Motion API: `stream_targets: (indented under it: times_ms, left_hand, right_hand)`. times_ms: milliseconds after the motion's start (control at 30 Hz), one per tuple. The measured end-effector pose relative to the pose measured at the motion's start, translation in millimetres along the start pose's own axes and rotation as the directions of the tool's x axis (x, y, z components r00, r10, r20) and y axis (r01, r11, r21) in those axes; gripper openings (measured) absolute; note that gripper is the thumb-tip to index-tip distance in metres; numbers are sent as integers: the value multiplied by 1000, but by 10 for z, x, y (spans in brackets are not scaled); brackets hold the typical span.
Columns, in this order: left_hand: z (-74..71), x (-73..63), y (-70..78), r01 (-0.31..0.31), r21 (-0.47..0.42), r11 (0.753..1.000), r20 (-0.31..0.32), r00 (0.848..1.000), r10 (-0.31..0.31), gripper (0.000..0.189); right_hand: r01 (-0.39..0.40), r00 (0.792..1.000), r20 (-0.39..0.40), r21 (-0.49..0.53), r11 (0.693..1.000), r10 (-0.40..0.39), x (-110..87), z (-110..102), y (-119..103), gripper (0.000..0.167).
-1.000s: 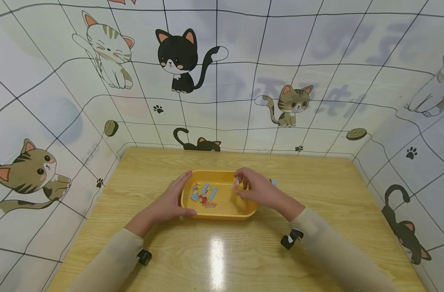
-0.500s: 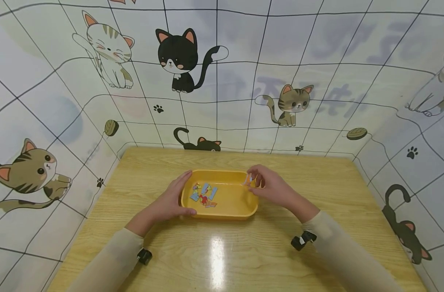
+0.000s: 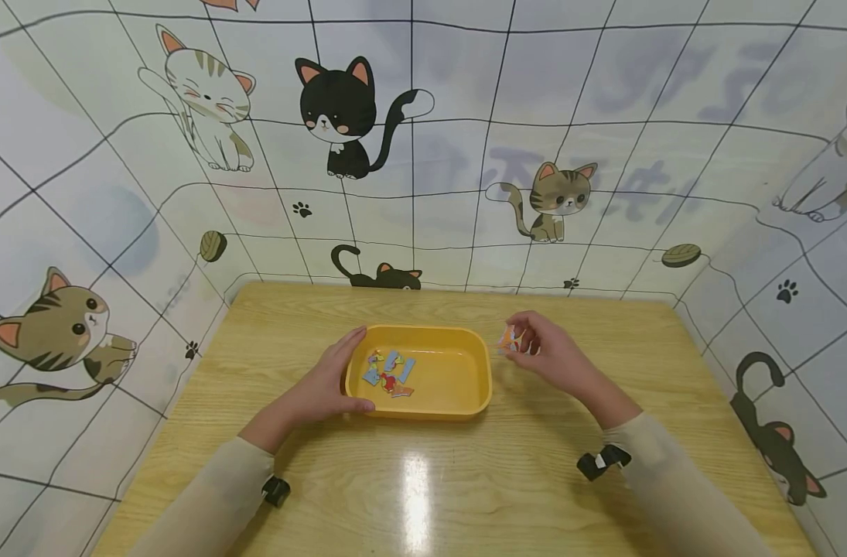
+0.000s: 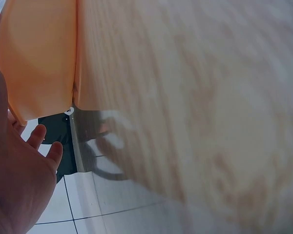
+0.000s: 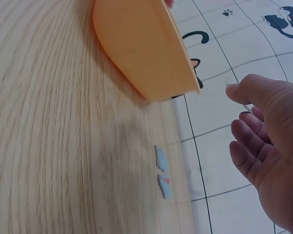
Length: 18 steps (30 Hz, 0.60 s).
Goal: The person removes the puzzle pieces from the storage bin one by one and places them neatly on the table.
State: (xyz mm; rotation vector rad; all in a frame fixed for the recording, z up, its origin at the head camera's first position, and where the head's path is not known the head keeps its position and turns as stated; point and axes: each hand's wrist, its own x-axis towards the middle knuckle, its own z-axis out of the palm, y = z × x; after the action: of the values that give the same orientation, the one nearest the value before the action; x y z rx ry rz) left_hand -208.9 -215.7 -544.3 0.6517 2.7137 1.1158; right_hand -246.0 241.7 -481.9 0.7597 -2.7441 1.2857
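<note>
My left hand (image 3: 319, 377) holds the left end of a yellow plastic tray (image 3: 458, 387), its thumb at the near rim and fingers at the far corner. Inside the tray, toward the left, lie several small jigsaw puzzle pieces (image 3: 388, 379), light blue, red, yellow and orange. Just past the tray's right end, my right hand (image 3: 555, 356) pinches an orange, red and white puzzle piece (image 3: 509, 340) between thumb and fingers. From the right wrist, that piece shows only as a thin edge. Two light blue puzzle pieces (image 5: 164, 186) lie on the table below the right hand, hidden in the head view.
The wooden table (image 3: 326, 480) reaches back to a white wall (image 3: 451, 155) with a grid and cartoon cats. Similar side walls stand left and right. Each wrist wears a small black camera (image 3: 275, 490) on a strap.
My right hand has moved right, from over the tray's right part to beyond its right end, carrying the puzzle piece. The left hand and the tray have stayed in place.
</note>
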Motion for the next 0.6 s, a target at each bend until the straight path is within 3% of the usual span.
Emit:
stream_targets:
  times_ms: [367,600]
  left_hand:
    - [-1,-3,13,6,2,1000,-1,1000,-6,142]
    - [-5,-8,38,17,-10,1000,0,1000,-17,140]
  right_hand:
    - [-77,997,-8,-36,996,77,-95,-201,244,49]
    - [-118,992,50,-30,993,119,-136,-314,391,47]
